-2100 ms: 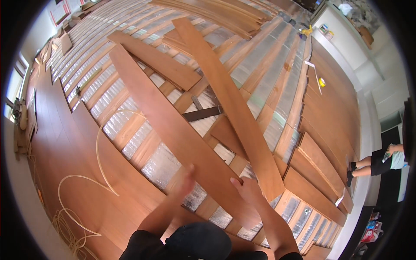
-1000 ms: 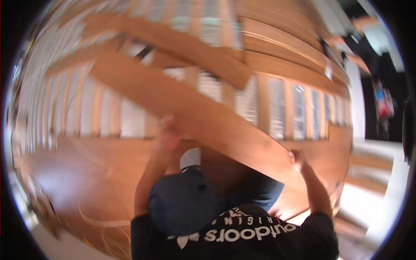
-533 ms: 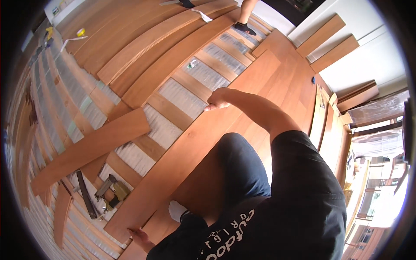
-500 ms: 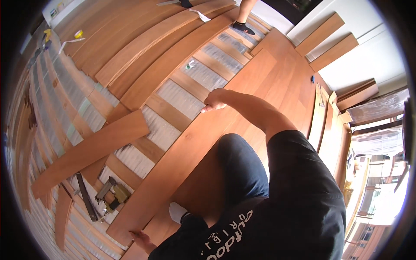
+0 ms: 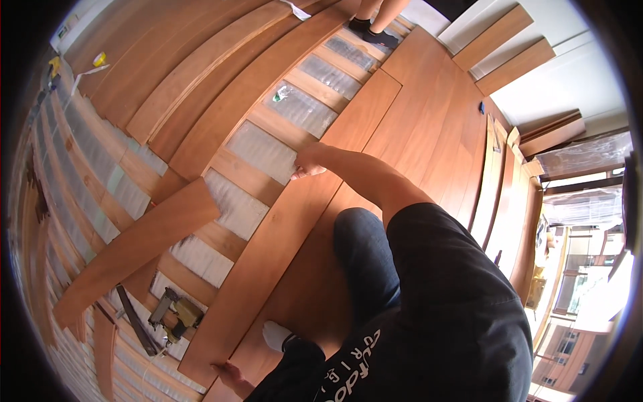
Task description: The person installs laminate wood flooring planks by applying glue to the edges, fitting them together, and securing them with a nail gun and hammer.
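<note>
Our left hand [image 5: 233, 379] and right hand [image 5: 310, 163] hold the board [image 5: 268, 248] longways beside the floor's edge [image 5: 396, 127]; a dark line [image 5: 372, 136] now shows between.

Wears a black short-sleeved T-shirt [image 5: 462, 301] with white lettering [image 5: 366, 350] across the front, dark blue trousers [image 5: 365, 251] and a white sock [image 5: 274, 335].

Orange-brown plank [image 5: 288, 221] (silvery sheeting [image 5: 242, 206])
</note>
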Available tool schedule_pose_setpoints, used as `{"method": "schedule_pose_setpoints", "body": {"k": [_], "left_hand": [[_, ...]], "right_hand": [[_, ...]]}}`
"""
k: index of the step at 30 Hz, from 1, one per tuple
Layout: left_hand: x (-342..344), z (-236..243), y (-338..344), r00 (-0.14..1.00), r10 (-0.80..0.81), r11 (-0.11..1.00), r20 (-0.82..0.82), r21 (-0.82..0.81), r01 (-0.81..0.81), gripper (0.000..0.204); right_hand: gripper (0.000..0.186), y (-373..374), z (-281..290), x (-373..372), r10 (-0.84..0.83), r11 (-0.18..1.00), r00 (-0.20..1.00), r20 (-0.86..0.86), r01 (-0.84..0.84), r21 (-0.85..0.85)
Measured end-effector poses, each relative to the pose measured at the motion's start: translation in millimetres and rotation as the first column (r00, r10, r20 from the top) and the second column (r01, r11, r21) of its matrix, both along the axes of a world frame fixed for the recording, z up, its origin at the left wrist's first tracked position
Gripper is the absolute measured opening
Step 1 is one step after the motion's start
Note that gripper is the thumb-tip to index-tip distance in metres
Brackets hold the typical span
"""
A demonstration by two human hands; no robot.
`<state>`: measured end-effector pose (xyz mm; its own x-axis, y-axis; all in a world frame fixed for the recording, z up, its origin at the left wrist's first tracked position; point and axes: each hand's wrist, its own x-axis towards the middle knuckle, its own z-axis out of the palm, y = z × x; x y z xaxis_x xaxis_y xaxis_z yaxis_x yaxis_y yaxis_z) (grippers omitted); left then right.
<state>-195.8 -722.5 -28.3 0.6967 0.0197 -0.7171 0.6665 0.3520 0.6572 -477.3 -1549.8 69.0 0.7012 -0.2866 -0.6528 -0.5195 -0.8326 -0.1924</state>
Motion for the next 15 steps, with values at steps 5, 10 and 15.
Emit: {"method": "schedule_pose_setpoints", "body": {"k": [5, 10, 15], "left_hand": [[-13.0, -7.0, -9.2, 0.996, -0.078, 0.973, 0.033, -0.213, 0.084, 0.051], [-21.1, 12.0, -9.4, 0.973, -0.194, 0.979, -0.126, 0.039, 0.2, 0.051], [-9.2, 37.0, 2.9, 0.786, -0.505, 0.77, -0.357, 0.225, 0.597, 0.061]], "right_hand": [[0.058, 10.6, -4.9, -21.0, 0.042, 0.988, 0.991, 0.128, -0.023, -0.15], [0.047, 37.9, -4.5, -48.4, -0.011, 0.987, 0.981, 0.195, 0.042, -0.156], [0.04, 73.6, 2.1, -153.9, -0.414, 0.879, 0.776, 0.476, 0.476, -0.012]]}}
